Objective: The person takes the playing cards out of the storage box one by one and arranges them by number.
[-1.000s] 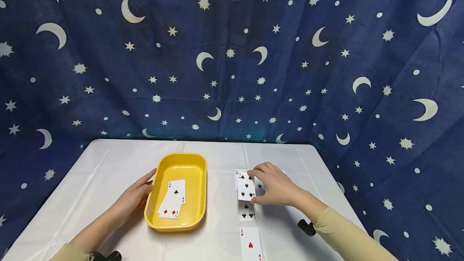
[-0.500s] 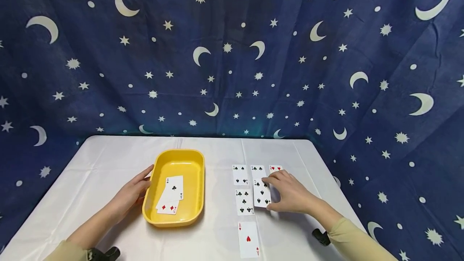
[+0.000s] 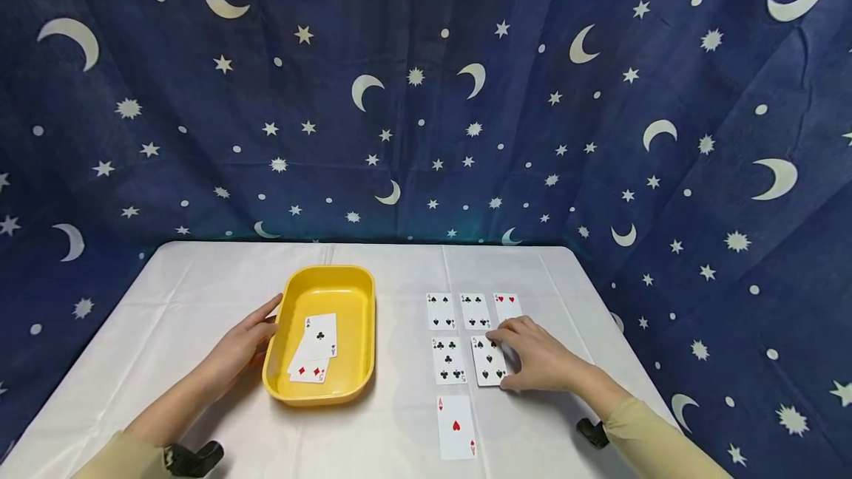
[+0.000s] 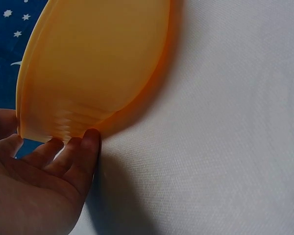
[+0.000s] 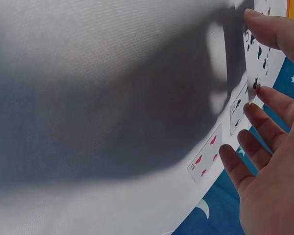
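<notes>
My right hand (image 3: 542, 357) pinches a five of spades (image 3: 489, 361) by its near and far edges, thumb at one and index finger at the other. In the right wrist view the card stands off the white cloth, a shadow beside it. The five of clubs (image 3: 449, 361) lies just left of it. Beyond are a four of spades (image 3: 441, 311), a four of clubs (image 3: 475, 311) and a partly covered four of hearts (image 3: 508, 305). My left hand (image 3: 233, 350) rests its fingers against the outer left wall of a yellow tray (image 3: 346, 294).
Inside the tray, an ace of clubs (image 3: 321, 335) overlaps a red five of diamonds (image 3: 309, 372). An ace of hearts (image 3: 455, 427) lies nearest me on the white-covered table (image 3: 399, 435). A blue curtain (image 3: 373, 94) with moons and stars stands behind the table.
My right hand has moved the five of spades rightward and a little lower, off the fours and the five of clubs, so these now show. The left hand stays at the tray.
</notes>
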Motion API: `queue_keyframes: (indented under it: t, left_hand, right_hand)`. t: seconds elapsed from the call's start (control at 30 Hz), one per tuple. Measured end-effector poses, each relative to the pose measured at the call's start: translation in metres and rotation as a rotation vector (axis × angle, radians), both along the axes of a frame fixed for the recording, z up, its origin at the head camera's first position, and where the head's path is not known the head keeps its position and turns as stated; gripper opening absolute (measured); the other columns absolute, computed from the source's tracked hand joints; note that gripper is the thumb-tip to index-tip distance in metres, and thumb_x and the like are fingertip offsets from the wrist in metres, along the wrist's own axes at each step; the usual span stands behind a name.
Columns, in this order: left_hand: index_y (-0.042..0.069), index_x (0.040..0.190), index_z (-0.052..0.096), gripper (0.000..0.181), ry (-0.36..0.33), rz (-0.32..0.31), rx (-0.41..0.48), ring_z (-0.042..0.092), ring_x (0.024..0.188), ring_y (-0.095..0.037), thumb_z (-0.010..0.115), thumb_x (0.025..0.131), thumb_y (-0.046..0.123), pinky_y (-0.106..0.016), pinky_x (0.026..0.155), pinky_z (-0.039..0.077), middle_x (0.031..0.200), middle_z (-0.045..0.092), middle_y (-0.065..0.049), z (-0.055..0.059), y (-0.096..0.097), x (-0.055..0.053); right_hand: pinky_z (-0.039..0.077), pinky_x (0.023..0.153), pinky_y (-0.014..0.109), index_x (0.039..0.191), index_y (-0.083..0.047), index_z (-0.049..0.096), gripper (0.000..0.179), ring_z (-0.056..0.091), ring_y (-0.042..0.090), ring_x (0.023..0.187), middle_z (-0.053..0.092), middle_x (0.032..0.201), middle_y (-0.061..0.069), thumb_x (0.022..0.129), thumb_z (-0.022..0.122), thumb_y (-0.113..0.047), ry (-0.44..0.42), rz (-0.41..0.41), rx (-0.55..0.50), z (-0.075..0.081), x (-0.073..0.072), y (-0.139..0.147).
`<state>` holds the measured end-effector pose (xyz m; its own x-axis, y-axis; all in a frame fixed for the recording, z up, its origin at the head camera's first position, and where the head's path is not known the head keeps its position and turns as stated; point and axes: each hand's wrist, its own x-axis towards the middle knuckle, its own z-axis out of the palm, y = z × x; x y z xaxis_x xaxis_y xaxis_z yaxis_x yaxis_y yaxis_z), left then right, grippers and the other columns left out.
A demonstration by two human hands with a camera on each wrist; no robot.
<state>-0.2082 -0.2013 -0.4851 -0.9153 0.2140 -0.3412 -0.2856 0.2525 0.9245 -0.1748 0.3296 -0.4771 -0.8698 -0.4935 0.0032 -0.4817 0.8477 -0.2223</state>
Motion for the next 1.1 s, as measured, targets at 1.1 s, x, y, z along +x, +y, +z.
queue_keyframes:
  t: [1.1]
  left_hand:
    - [0.027,0.166,0.011,0.065,-0.011,0.008,0.017,0.034,0.146,-0.043,0.041,0.109,0.030,-0.057,0.114,0.034,0.167,0.016,-0.025,0.0021,0.0013,-0.0002]
  right_hand:
    - [0.044,0.103,0.047,0.140,-0.018,0.062,0.077,0.047,0.021,0.123,0.056,0.130,-0.002,0.070,0.087,-0.037,-0.082,-0.010,0.003,-0.0050,-0.0082,-0.0020]
